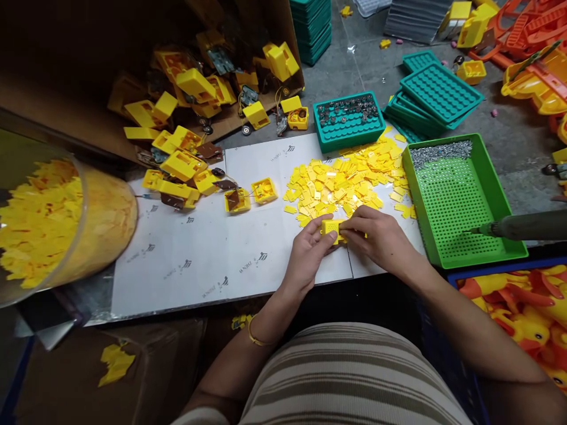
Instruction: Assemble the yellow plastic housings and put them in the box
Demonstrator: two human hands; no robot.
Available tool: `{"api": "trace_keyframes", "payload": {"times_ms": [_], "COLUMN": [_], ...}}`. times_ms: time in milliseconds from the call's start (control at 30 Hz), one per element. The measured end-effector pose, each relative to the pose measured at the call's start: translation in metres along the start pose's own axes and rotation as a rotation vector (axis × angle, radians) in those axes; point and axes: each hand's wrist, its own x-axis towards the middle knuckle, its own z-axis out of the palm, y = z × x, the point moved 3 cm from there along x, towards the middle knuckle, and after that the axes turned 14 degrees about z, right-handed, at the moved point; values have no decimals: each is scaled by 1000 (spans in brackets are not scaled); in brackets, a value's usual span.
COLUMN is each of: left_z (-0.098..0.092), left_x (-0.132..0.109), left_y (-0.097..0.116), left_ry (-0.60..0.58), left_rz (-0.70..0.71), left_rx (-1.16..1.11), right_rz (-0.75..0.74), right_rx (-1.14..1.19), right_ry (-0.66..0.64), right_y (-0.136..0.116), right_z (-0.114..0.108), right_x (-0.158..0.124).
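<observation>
Both my hands meet over the white sheet [212, 248] on a small yellow plastic box [332, 228]. My left hand [308, 254] cups it from the left with curled fingers. From the right, my right hand [378, 236] pinches its edge. Just beyond them lies a heap of small flat yellow plastic pieces [345, 180]. Two more small yellow boxes [250, 195] sit to the left on the sheet.
A pile of yellow housings with wires [195, 112] fills a cardboard box at the back left. A clear bag of yellow pieces [39, 218] stands left. A teal tray with metal parts [348, 118], stacked teal trays [436, 94], a green screw tray [456, 195] and an electric screwdriver [522, 225] lie right.
</observation>
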Motion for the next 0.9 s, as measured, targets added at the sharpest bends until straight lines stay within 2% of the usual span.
{"api": "trace_keyframes", "payload": {"times_ms": [133,300,367,467,733,800,900], "left_z": [-3,-4,-3,-2,0,1,1], "left_x": [2,2,1,0,0,0,-1], "left_y": [3,6,6,6,3,1,0], "left_ry": [43,55,52,48,53,53,47], "left_rz": [-52,-62,-67,-68,-68,-70,-74], "left_rx": [-70,-45,-43,-44,-52,-59,-63], "right_rz": [92,353,447,517,362,320,199], "right_rx": [343,737,849,894,775,729,544], "right_ry": [7,-39,-70,-119,-105,-29,176], "right_y": [11,31,35,35,32,30,23], "right_z": [-8,-2,1,5,10,9,4], "right_x": [-4,-12,-13,-12,-14,-12,-11]}}
